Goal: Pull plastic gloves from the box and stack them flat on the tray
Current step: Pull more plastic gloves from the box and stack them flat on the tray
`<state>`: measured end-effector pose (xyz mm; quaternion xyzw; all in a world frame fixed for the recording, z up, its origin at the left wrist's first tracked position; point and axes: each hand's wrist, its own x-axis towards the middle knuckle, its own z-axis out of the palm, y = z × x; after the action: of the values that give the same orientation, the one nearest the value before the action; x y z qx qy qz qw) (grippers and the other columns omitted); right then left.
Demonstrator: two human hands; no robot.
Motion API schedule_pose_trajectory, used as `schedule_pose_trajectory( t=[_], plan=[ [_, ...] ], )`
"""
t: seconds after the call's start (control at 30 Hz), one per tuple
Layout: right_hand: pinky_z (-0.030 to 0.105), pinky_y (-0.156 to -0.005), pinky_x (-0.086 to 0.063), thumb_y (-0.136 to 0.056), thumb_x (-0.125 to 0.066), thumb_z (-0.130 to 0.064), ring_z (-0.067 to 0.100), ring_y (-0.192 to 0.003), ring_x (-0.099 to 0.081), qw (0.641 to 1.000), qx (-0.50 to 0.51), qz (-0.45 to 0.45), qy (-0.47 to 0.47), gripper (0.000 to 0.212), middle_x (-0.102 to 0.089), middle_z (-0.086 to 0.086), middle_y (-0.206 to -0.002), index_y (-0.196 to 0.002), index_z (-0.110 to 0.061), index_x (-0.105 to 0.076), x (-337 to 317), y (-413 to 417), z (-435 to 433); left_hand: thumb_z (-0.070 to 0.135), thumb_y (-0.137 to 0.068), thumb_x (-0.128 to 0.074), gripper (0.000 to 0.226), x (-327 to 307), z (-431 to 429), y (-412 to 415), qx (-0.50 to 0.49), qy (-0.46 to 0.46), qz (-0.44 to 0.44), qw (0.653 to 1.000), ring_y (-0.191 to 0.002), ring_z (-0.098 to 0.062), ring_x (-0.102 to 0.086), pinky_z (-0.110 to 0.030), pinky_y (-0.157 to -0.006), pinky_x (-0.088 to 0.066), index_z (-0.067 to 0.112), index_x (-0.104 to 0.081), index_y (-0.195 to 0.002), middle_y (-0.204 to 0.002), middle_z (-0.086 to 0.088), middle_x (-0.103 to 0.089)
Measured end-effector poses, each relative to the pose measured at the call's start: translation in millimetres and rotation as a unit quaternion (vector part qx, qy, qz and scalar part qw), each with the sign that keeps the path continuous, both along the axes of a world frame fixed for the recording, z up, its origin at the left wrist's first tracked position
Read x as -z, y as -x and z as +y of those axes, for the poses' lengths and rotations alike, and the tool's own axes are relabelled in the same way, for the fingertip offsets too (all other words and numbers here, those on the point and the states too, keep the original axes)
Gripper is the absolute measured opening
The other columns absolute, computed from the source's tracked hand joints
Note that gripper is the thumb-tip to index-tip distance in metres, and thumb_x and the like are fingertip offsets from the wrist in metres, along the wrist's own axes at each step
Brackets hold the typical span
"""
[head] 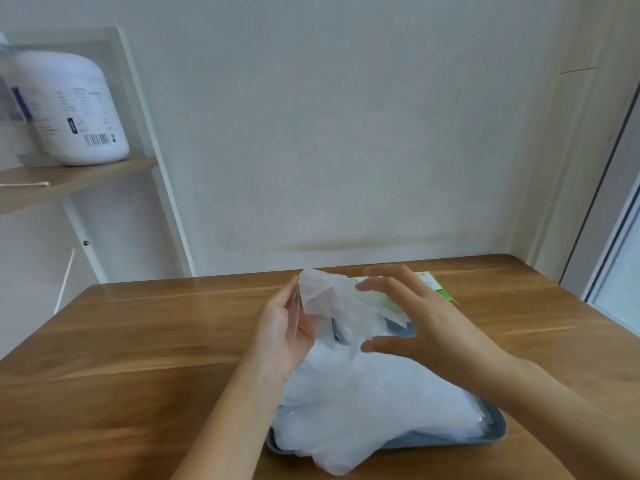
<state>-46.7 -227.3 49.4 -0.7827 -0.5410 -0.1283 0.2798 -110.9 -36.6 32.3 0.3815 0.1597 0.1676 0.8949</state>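
Both bare forearms reach in from the near edge of the table (138,341), the left hand (282,329) upright, palm facing right, fingers straight, thumb hidden, the right hand (420,322) opposite it, palm down, fingers spread and slightly curved.

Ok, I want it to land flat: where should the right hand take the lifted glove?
Probably the loose right edge of the glove, coming from the right: the left hand holds its left side, and the right hand hovers open there.
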Motion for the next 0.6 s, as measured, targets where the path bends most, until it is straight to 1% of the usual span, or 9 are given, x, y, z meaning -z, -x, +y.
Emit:
schedule_pose_trajectory(
  t=[0.07, 0.1, 0.2, 0.3, 0.37, 0.4, 0.47, 0.53, 0.6],
  plan=[
    [0.002, -0.084, -0.036, -0.084, -0.059, -0.048, -0.011, -0.109, -0.042, 0.999, 0.018, -0.011, -0.044, 0.04, -0.044, -0.02, -0.13, -0.121, -0.034, -0.058, -1.6, 1.8, 4.7, 0.025, -0.1, -0.045, 0.039, 0.3, 0.5, 0.8, 0.01, -0.002, -0.001, 1.0, -0.113, -0.03, -0.06, -0.039, -0.105, -0.041, -0.004, -0.061, -0.12, -0.117, -0.018, -0.065],
    [0.004, -0.083, -0.037, -0.087, -0.055, -0.045, -0.006, -0.106, -0.047, 0.997, 0.028, -0.022, -0.061, 0.033, -0.05, -0.015, -0.126, -0.116, -0.031, -0.063, -2.9, 2.0, 5.9, 0.025, -0.1, -0.045, 0.04, 0.9, 0.6, 0.2, 0.01, -0.003, -0.002, 1.0, -0.112, -0.031, -0.06, -0.038, -0.102, -0.044, -0.004, -0.06, -0.122, -0.119, -0.019, -0.064],
    [0.01, -0.079, -0.04, -0.093, -0.041, -0.039, 0.006, -0.094, -0.056, 0.995, 0.031, -0.047, -0.087, 0.037, -0.062, -0.008, -0.11, -0.102, -0.02, -0.071, -12.5, 4.6, 10.4, 0.023, -0.1, -0.044, 0.035, 1.1, 3.2, 0.5, 0.008, 0.008, -0.002, 1.0, -0.093, -0.026, -0.066, -0.033, -0.081, -0.051, -0.002, -0.063, -0.115, -0.108, -0.016, -0.066],
    [0.018, -0.075, -0.044, -0.092, -0.048, -0.031, 0.008, -0.084, -0.059, 0.992, 0.034, -0.058, -0.102, 0.03, -0.067, -0.005, -0.095, -0.097, -0.014, -0.072, -29.1, 5.8, 8.7, 0.018, -0.1, -0.044, 0.026, 3.1, 5.4, -1.4, 0.022, -0.026, 0.018, 0.999, -0.087, -0.024, -0.062, -0.03, -0.074, -0.053, 0.001, -0.063, -0.099, -0.097, -0.014, -0.063],
    [0.014, -0.072, -0.044, -0.091, -0.054, -0.016, 0.006, -0.081, -0.06, 0.994, 0.044, -0.021, -0.093, 0.018, -0.069, -0.008, -0.087, -0.096, -0.016, -0.071, -46.5, 7.8, 5.1, 0.012, -0.098, -0.046, 0.015, 4.1, 6.8, -3.4, 0.001, -0.053, 0.063, 0.997, -0.084, -0.02, -0.06, -0.026, -0.07, -0.054, 0.005, -0.059, -0.097, -0.095, -0.01, -0.061],
    [0.011, -0.071, -0.043, -0.09, -0.055, -0.006, 0.003, -0.081, -0.06, 0.996, 0.043, -0.001, -0.074, 0.02, -0.069, -0.01, -0.084, -0.095, -0.018, -0.071, -56.4, 9.4, 3.5, 0.011, -0.097, -0.045, 0.015, 3.4, 8.0, -3.4, -0.004, -0.052, 0.068, 0.996, -0.087, -0.018, -0.061, -0.025, -0.071, -0.052, 0.005, -0.058, -0.101, -0.099, -0.01, -0.062],
    [0.008, -0.065, -0.041, -0.085, -0.05, 0.005, 0.002, -0.076, -0.059, 0.999, 0.037, 0.024, -0.01, 0.036, -0.066, -0.015, -0.076, -0.093, -0.024, -0.069, -75.9, 14.1, 2.2, 0.018, -0.096, -0.045, 0.024, 1.3, 13.0, -2.6, -0.002, -0.058, 0.035, 0.998, -0.102, -0.019, -0.063, -0.027, -0.08, -0.048, 0.006, -0.061, -0.109, -0.107, -0.006, -0.067],
    [0.012, -0.061, -0.041, -0.086, -0.046, 0.002, 0.005, -0.069, -0.057, 0.997, 0.026, 0.035, 0.064, 0.038, -0.063, -0.012, -0.069, -0.091, -0.029, -0.068, -92.1, 17.1, 3.1, 0.038, -0.094, -0.046, 0.038, -2.9, 16.9, 3.2, 0.019, -0.111, -0.015, 0.993, -0.117, -0.018, -0.059, -0.032, -0.1, -0.042, 0.01, -0.062, -0.116, -0.114, -0.005, -0.07],
    [0.017, -0.062, -0.042, -0.088, -0.046, -0.005, 0.007, -0.064, -0.054, 0.99, -0.002, 0.072, 0.124, 0.033, -0.064, -0.004, -0.071, -0.094, -0.028, -0.069, -103.3, 20.7, 6.4, 0.063, -0.08, -0.053, 0.068, -4.3, 18.8, 6.3, 0.064, -0.16, -0.041, 0.984, -0.126, -0.016, -0.054, -0.038, -0.112, -0.032, 0.013, -0.056, -0.126, -0.127, -0.006, -0.065]
  ],
)
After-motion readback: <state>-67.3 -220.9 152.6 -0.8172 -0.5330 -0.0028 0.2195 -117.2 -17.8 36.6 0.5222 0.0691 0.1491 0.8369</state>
